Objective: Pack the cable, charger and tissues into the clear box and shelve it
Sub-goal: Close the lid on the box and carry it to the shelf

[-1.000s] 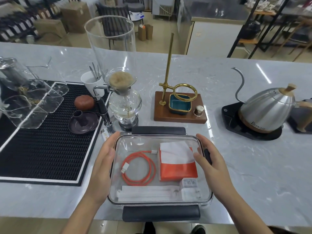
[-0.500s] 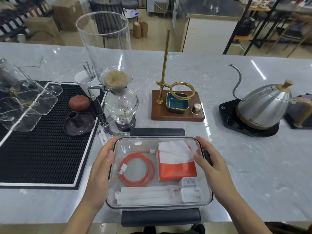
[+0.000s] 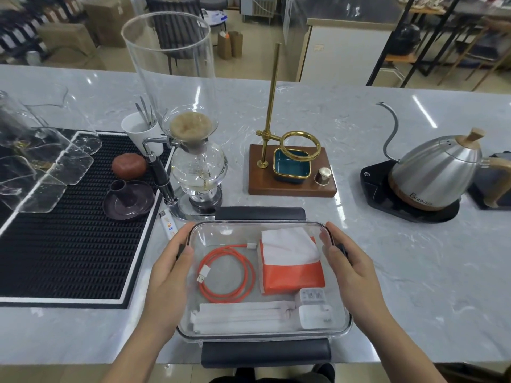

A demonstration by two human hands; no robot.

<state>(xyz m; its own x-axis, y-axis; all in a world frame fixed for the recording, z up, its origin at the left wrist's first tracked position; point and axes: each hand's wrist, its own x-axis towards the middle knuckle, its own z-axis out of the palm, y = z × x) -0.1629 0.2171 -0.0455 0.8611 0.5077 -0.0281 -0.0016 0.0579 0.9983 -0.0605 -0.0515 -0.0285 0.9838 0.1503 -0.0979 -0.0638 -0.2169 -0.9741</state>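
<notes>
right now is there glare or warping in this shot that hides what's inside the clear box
Head view: ceiling lights streak the marble counter; the clear box lid has only a faint sheen, so orange cable, tissues and charger read clearly. Wide-angle lens bows the counter's edges; background is soft.

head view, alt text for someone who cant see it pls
Two hands, left hand and right hand, hold the sides of a closed clear box on a marble counter; inside lie an orange cable, tissues and white chargers.
</notes>
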